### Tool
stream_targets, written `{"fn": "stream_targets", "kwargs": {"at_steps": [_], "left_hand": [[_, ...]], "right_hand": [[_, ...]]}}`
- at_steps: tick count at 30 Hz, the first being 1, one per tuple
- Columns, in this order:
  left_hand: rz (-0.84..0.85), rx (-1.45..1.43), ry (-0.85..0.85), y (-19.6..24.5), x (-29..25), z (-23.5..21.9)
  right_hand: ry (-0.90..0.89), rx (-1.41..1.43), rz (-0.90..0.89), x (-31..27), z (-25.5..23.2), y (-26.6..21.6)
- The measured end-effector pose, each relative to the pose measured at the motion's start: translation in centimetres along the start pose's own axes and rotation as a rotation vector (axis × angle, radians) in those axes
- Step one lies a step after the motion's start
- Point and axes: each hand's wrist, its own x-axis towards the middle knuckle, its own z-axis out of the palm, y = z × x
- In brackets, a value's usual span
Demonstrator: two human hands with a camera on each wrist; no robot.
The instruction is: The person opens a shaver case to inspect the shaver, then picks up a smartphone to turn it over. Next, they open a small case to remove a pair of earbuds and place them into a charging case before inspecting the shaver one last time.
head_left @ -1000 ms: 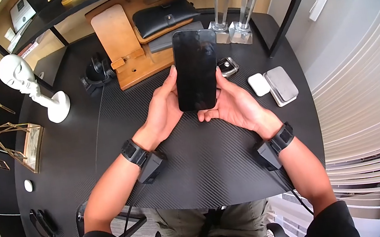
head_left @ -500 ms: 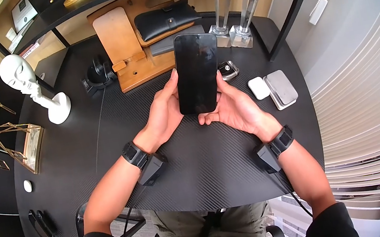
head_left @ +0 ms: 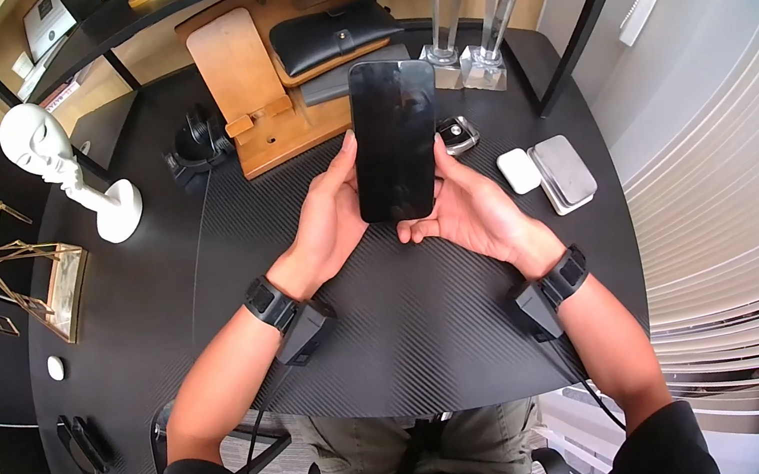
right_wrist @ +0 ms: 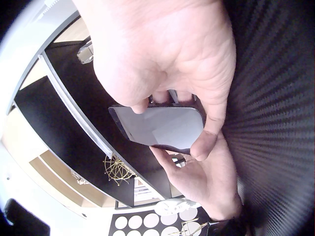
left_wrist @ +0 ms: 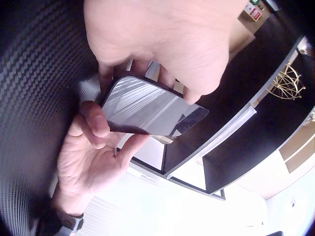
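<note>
A smartphone [head_left: 396,138] with a dark screen is held upright between both hands over the desk, screen side facing the head camera. My left hand [head_left: 327,214] grips its left edge, thumb along the side and fingers behind. On the other side my right hand [head_left: 478,209] holds the right edge with the thumb, while a curled finger sits under the bottom corner. In the left wrist view the phone's screen [left_wrist: 142,105] reflects the window blinds. From the right wrist, the screen [right_wrist: 162,125] looks pale grey. Most fingers behind the phone are hidden.
Behind the phone stand a wooden stand [head_left: 236,69], a black leather pouch [head_left: 332,34] and crystal pieces [head_left: 482,67]. A watch [head_left: 457,135], a white case [head_left: 518,171] and a grey box [head_left: 564,172] lie to the right. Leftward are headphones [head_left: 199,145] and a white sculpture [head_left: 119,212].
</note>
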Motion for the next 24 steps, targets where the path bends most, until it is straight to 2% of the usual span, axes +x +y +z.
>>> {"fn": "stream_targets", "kwargs": {"at_steps": [12, 18, 24], "left_hand": [[-0.009, 0.051, 0.024, -0.19, 0.07, -0.27], [-0.001, 0.047, -0.024, -0.08, 0.09, -0.35], [0.002, 0.040, 0.020, -0.16, 0.13, -0.10]], "right_hand": [[-0.007, -0.009, -0.007, 0.01, -0.03, 0.02], [-0.004, 0.006, 0.003, -0.06, 0.12, -0.07], [0.004, 0.017, 0.010, -0.01, 0.14, -0.06]]}}
